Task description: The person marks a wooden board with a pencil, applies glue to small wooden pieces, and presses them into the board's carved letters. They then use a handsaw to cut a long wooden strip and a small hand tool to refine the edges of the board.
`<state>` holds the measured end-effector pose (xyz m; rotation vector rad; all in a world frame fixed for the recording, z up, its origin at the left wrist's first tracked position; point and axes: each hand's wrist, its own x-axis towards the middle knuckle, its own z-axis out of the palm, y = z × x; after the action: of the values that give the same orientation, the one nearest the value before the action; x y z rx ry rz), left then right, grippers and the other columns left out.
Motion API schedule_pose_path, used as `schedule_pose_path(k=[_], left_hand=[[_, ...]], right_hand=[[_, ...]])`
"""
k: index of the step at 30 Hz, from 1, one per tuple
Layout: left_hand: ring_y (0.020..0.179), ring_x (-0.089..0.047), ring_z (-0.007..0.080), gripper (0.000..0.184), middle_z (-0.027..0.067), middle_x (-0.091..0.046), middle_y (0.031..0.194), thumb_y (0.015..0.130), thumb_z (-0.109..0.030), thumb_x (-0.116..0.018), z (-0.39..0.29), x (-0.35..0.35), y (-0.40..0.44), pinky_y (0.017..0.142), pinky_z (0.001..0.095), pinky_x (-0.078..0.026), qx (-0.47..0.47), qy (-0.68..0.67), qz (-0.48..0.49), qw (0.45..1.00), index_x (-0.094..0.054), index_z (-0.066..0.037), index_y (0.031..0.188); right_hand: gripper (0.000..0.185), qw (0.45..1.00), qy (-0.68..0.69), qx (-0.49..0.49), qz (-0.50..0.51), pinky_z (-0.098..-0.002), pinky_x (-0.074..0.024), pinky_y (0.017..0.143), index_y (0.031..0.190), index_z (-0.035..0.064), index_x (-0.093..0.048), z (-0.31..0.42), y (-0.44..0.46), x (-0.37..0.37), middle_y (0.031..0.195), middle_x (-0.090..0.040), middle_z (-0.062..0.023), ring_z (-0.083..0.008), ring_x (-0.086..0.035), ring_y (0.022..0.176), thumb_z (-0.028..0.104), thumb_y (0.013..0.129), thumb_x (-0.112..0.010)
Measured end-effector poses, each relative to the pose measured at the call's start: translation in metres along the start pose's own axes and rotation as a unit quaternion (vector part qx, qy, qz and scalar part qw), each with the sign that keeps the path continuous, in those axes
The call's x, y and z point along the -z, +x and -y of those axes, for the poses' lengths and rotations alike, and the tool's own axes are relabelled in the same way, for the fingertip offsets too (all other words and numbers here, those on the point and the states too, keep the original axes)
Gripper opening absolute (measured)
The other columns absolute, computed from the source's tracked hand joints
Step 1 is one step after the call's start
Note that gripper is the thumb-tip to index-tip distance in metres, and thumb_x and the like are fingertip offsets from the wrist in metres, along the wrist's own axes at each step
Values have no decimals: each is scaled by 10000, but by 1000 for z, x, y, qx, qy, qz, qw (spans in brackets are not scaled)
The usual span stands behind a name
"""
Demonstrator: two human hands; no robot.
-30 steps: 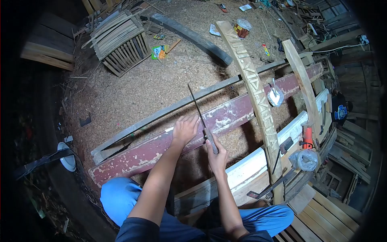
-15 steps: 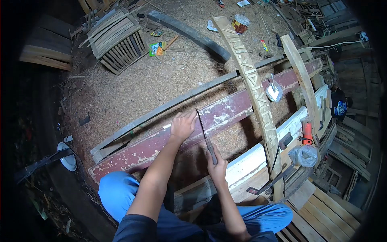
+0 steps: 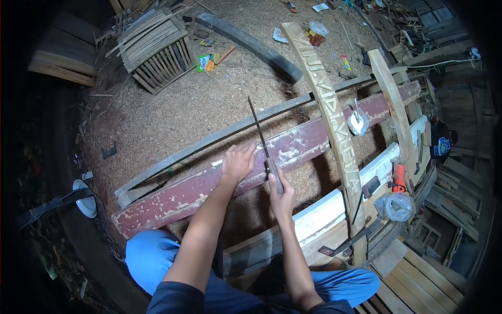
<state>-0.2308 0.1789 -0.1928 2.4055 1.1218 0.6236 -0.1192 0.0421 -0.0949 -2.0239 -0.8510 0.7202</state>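
A handsaw [image 3: 257,124] with a long, narrow dark blade points away from me, its tip over the sawdust beyond the planks. My right hand [image 3: 282,193] is closed round its grey handle at the near side of a worn red-painted plank [image 3: 180,201]. To the left of the blade, my left hand [image 3: 239,163] presses on that plank with its fingers curled over the far edge. A thin pale wood strip [image 3: 216,163] shows just beside this hand and seems to run beneath it. The fingertips are partly hidden.
A long carved board [image 3: 329,107] and a plain curved board [image 3: 389,94] lie across the planks on the right. A white plank [image 3: 324,215], a red power tool [image 3: 399,175] and a plastic bag [image 3: 395,206] are nearer. Beyond stand a slatted crate [image 3: 157,49] and a can [image 3: 316,34].
My right hand has pushed the saw forward, so more of its blade reaches past the red plank and the handle is nearer the plank. My left hand stays in place.
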Motion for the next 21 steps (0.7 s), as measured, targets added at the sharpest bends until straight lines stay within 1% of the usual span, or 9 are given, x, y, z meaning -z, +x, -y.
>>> schedule_pose_path(k=[3, 7, 9, 11, 15, 17, 19, 20, 21], left_hand=[[990, -733, 293, 235, 139, -764, 1075, 1020, -243, -587, -1, 5, 2, 890, 423, -543, 16, 2, 39, 999, -672, -54, 1130], [1096, -716, 250, 224, 119, -759, 1148, 969, -216, -600, 0, 1, 0, 990, 408, -516, 24, -8, 49, 998, -651, -75, 1136], [1097, -714, 249, 216, 117, -758, 1149, 968, -217, -601, 1, 3, 1, 991, 410, -514, 24, -12, 47, 999, -652, -78, 1125], [973, -732, 293, 186, 141, -763, 1066, 1014, -224, -593, 0, 6, 2, 877, 420, -544, -9, -10, 22, 1000, -652, -53, 1059], [977, -731, 294, 187, 132, -763, 1050, 1011, -233, -599, -2, 5, 2, 874, 419, -541, 2, -10, 22, 1000, -651, -60, 1056], [980, -725, 300, 196, 133, -759, 1060, 1008, -251, -603, 0, 3, 0, 882, 429, -536, -4, -12, 0, 1000, -652, -68, 1059], [994, -723, 299, 204, 137, -757, 1086, 1008, -261, -605, 1, 4, -2, 892, 433, -533, -27, -7, -7, 1000, -653, -71, 1064], [1008, -721, 298, 213, 142, -754, 1113, 1008, -271, -606, 0, 6, -2, 903, 438, -530, -48, -3, -17, 999, -654, -73, 1069], [1062, -722, 278, 231, 135, -748, 1208, 1015, -286, -607, 0, 8, -1, 936, 426, -528, -4, 8, 55, 998, -659, -74, 1088]], right_hand=[[426, 1000, 0, 25, 9, -421, -552, 942, 1355, -23, -657, -8, 11, -8, 1185, -693, -331, -386, -715, 1144, 253, 1030, -666], [432, 1000, 3, 17, 21, -430, -542, 971, 1356, -10, -662, -5, 14, -12, 1202, -689, -329, -395, -708, 1156, 276, 1033, -660], [415, 1000, -8, 26, 14, -445, -564, 896, 1354, 13, -672, -4, 15, -15, 1140, -695, -345, -448, -716, 1083, 277, 1033, -657], [405, 999, -35, 3, 27, -457, -566, 848, 1353, 23, -675, -3, 14, -15, 1098, -694, -353, -474, -710, 1036, 273, 1034, -654], [397, 998, -51, 3, 30, -483, -557, 731, 1350, 27, -678, -8, 5, -19, 994, -685, -371, -520, -694, 918, 267, 1035, -649], [388, 998, -26, -15, 47, -477, -569, 764, 1346, 24, -678, -12, -7, -6, 1006, -694, -359, -508, -701, 955, 254, 1036, -644], [372, 994, -26, 108, -10, -464, -581, 815, 1352, 29, -672, -33, -42, 9, 1053, -712, -336, -475, -714, 1019, 218, 1032, -645], [368, 998, -6, 62, 10, -450, -584, 886, 1368, 45, -664, -27, -51, 12, 1135, -724, -302, -428, -718, 1095, 178, 1025, -651], [396, 999, -10, -15, 26, -448, -584, 907, 1377, 52, -661, -20, -52, 12, 1174, -724, -288, -432, -727, 1079, 202, 1011, -679]])
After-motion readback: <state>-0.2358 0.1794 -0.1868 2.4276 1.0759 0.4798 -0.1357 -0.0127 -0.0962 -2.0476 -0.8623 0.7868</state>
